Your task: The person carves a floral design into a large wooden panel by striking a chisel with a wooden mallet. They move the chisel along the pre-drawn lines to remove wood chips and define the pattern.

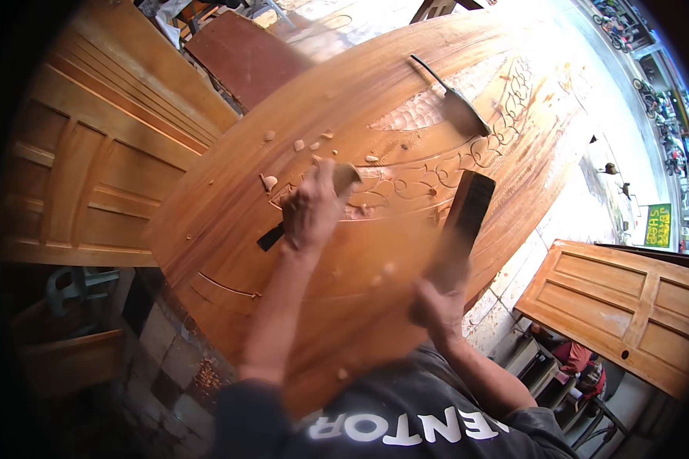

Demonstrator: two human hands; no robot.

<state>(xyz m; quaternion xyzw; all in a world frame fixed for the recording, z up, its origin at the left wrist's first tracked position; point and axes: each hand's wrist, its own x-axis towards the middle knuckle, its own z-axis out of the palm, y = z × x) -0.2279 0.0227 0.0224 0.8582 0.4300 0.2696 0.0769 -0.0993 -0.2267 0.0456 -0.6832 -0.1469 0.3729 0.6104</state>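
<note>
My left hand [310,206] grips a carving tool [271,236] with a dark end, resting on the carved part of a large orange-brown wooden panel [207,199]. Pale wood chips [269,182] lie around it. My right hand [442,302], smeared by motion, is closed on a dark rectangular wooden mallet [471,200] raised over the panel to the right. Another tool [463,113], with a thin shank and a thicker handle, lies across a textured carved patch near the top. Carved scrollwork [497,122] runs beside that patch.
Panelled wooden doors [84,164] stand at left, and another [612,298] lies at right. A reddish board [245,61] is behind the panel. A plastic chair [73,287] sits at lower left. Black metal frames [536,359] are at lower right. Beyond the paving, motorbikes [643,92] line a road.
</note>
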